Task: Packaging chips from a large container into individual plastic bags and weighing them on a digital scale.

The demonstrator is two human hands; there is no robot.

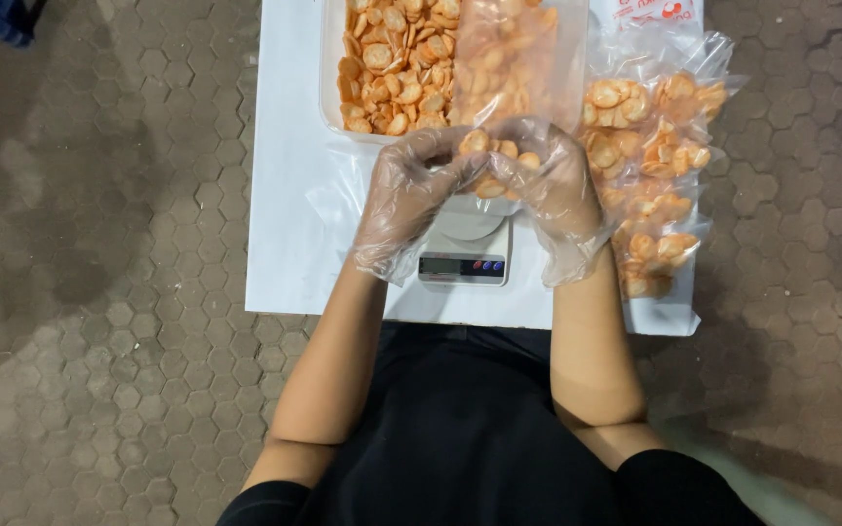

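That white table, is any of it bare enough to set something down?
Yes: the table's left strip, between its edge and the tub of crackers, is bare. The right is crowded with filled bags; both gloved hands hold a bag over the scale.

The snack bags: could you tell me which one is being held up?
The clear bag gripped by both gloved hands above the scale; the filled bags lie at right.

Orange crackers [397, 58], white table [285, 195], grey hexagon-patterned floor [119, 292]
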